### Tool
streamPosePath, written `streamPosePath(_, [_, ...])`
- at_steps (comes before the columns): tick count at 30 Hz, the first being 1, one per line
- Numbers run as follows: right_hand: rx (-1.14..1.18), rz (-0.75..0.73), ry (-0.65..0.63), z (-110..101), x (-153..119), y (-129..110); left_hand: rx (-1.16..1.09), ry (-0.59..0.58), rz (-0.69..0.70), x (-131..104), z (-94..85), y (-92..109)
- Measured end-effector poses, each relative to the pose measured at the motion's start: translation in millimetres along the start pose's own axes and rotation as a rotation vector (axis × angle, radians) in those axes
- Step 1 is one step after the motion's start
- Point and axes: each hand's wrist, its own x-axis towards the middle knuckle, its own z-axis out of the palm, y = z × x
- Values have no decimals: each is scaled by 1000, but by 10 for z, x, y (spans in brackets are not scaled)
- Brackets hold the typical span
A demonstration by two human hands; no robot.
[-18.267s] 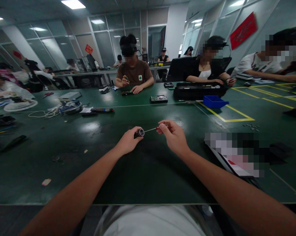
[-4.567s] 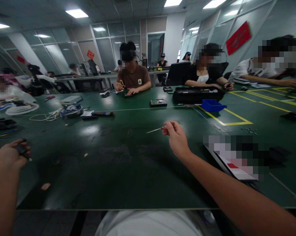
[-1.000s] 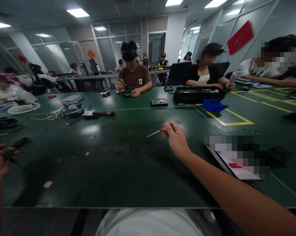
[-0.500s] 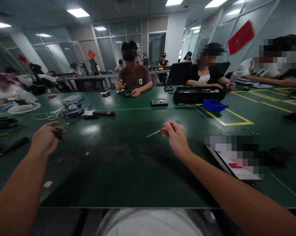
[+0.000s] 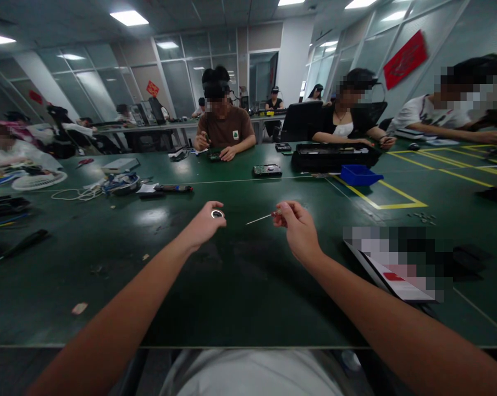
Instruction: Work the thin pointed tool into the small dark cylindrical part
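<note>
Pinching round metal ring [image 5: 217, 214], thin screwdriver [image 5: 261, 218].

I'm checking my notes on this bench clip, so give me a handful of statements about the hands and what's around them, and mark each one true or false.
1. The right hand pinches a thin screwdriver whose metal tip points toward the left hand. True.
2. The left hand is empty. False: it holds a small ring-shaped part at its fingertips.
3. The screwdriver tip is inside the ring-shaped part. False: a gap shows between them.
4. A blue bin sits on the green table beyond the right hand. True.
5. Both hands rest flat on the table. False: both are raised above it.
</note>
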Motion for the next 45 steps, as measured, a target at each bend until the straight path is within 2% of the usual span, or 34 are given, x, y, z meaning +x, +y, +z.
streamPosePath(4, [8,-17,-1,-2,2,-9,269,-71,117,-55,343,-38])
streamPosePath(7, [13,-28,-14,1,-6,-19,298,-128,200,-63,444,-100])
streamPosePath(9, [-5,-34,-25,4,-13,-30,296,-151,241,-61,446,-162])
streamPosePath(12, [-48,-34,-51,7,-22,-45,292,-114,307,-68,395,-275])
streamPosePath(17, [-55,-31,-109,21,-31,-46,274,-79,298,-79,323,-386])
streamPosePath(27, [-135,-46,-141,43,-55,-48,234,-136,305,-92,345,-355])
streamPosePath(33, [-192,-64,-139,32,-75,-74,234,-126,299,-97,334,-359])
streamPosePath(39, [-460,-63,-103,3,-84,-160,268,-110,356,-98,323,-366])
streamPosePath(45, [-401,-152,-194,7,-103,-114,296,-108,372,-109,325,-368])
